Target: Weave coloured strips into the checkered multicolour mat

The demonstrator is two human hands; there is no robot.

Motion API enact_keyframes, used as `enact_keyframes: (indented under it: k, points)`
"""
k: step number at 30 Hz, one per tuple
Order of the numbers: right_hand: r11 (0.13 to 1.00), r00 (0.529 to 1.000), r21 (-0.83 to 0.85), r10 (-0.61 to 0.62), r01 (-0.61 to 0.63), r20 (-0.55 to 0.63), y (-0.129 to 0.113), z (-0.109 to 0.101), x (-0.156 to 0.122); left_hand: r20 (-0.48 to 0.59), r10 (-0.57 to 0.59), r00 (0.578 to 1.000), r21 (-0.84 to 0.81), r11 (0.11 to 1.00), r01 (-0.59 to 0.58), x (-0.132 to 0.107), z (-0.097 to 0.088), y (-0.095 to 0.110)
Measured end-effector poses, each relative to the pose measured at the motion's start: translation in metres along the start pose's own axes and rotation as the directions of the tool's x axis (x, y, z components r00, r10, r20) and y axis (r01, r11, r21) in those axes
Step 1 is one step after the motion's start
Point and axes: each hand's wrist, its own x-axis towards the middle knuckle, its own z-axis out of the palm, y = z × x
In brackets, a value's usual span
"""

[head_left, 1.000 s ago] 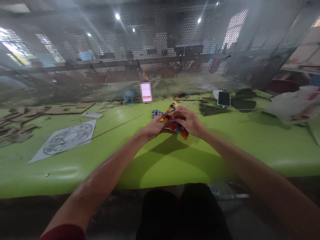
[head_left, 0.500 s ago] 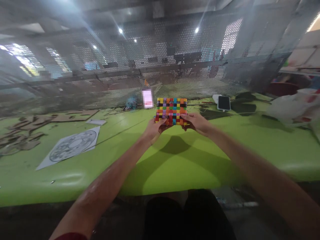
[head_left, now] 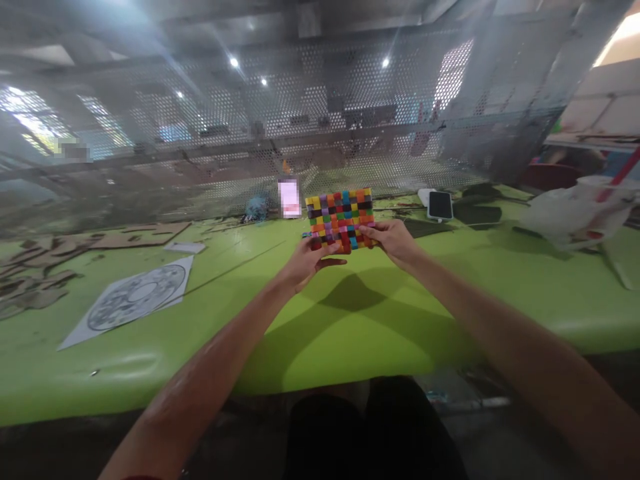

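A flat panel of many small coloured cubes (head_left: 341, 215) stands upright above the green table (head_left: 350, 320), its face turned toward me. My left hand (head_left: 310, 259) grips its lower left corner, fingers curled under the edge. My right hand (head_left: 393, 240) pinches the lower right corner. Both arms reach forward over the table's front edge.
A printed sheet with a round pattern (head_left: 135, 300) lies at the left, brown cardboard cutouts (head_left: 45, 260) beyond it. A phone (head_left: 440, 205) rests at the back right, a white plastic bag (head_left: 575, 213) farther right. A perforated metal screen (head_left: 320, 120) closes the table's far side.
One second ago the cube panel lay folded between my hands. It has since been opened out flat and raised upright, and now tilts slightly with its left side lower.
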Motion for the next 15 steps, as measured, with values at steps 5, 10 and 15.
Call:
enact_keyframes:
  k: [5,10,15]
  points:
    - [0.987,0.998,-0.153,-0.062,0.058,-0.022,-0.007,-0.002,-0.003,-0.09,0.055,0.994,0.038,0.998,-0.052,0.004,-0.005,-0.001]
    - [0.852,0.972,-0.496,-0.229,0.17,-0.06,-0.009,-0.006,-0.002,-0.125,0.04,0.991,0.034,0.999,-0.036,0.007,-0.007,-0.006]
    - [0.634,0.803,-0.622,-0.596,0.46,-0.014,-0.013,0.005,-0.011,-0.157,0.05,0.986,0.006,0.999,-0.05,0.008,-0.001,-0.01]
